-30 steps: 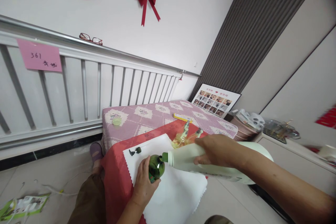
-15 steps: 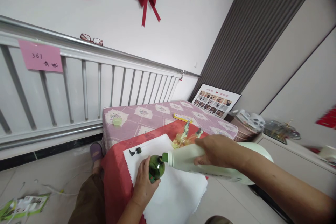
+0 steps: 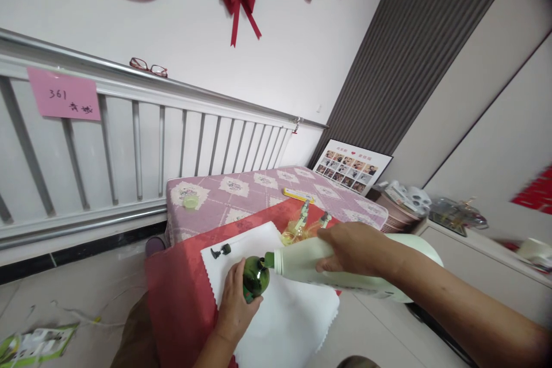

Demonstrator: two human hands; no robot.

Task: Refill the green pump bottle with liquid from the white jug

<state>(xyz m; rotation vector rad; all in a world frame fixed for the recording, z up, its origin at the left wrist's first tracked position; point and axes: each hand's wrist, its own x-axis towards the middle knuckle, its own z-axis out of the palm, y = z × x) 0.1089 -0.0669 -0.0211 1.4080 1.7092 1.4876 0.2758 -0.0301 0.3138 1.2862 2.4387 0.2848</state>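
Observation:
My left hand (image 3: 235, 305) is wrapped around a small dark green bottle (image 3: 255, 276) that stands on a white cloth (image 3: 293, 316). My right hand (image 3: 351, 248) grips the neck of a large pale green jug (image 3: 310, 264), tipped on its side so its spout touches the mouth of the small bottle. A black pump cap (image 3: 221, 251) lies on the cloth just left of the small bottle. Two yellowish spray bottles (image 3: 302, 225) lie behind the jug.
The cloth lies on a red table cover (image 3: 181, 276), beside a pink patterned tablecloth (image 3: 241, 190) bearing a yellow-green lid (image 3: 190, 201) and a yellow strip (image 3: 297, 195). A white railing (image 3: 129, 144) stands behind. Glasses (image 3: 148, 66) rest on its top. A photo board (image 3: 351, 165) leans at the right.
Both hands and both bottles keep their pose. The view has shifted slightly, with the scene drifting a little left.

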